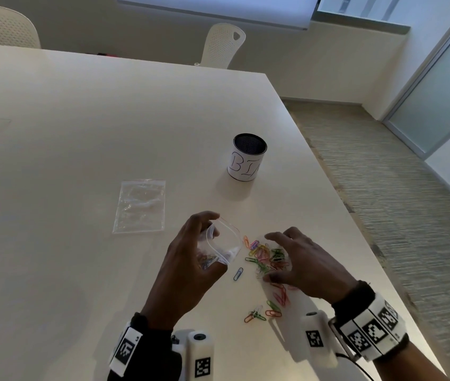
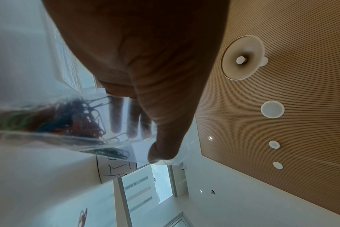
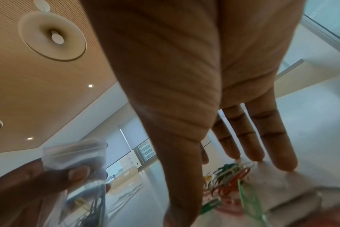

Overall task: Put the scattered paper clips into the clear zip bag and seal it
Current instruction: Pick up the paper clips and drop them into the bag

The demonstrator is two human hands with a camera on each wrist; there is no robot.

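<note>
My left hand (image 1: 190,259) grips a clear zip bag (image 1: 222,243) with its red-lined mouth held open toward the right; several coloured clips lie inside it (image 2: 68,121). A pile of coloured paper clips (image 1: 266,257) lies on the white table (image 1: 80,133) just right of the bag. My right hand (image 1: 298,262) hovers over that pile with fingers spread and straight, fingertips (image 3: 285,162) down at the table by the clips (image 3: 229,176). More clips (image 1: 270,309) lie nearer to me, and a single blue clip (image 1: 238,274) lies between the hands.
A second clear zip bag (image 1: 139,206) lies flat on the table to the far left of the hands. A black mesh cup with a white handwritten label (image 1: 247,158) stands beyond the clips. The table's right edge (image 1: 355,224) runs close to my right hand.
</note>
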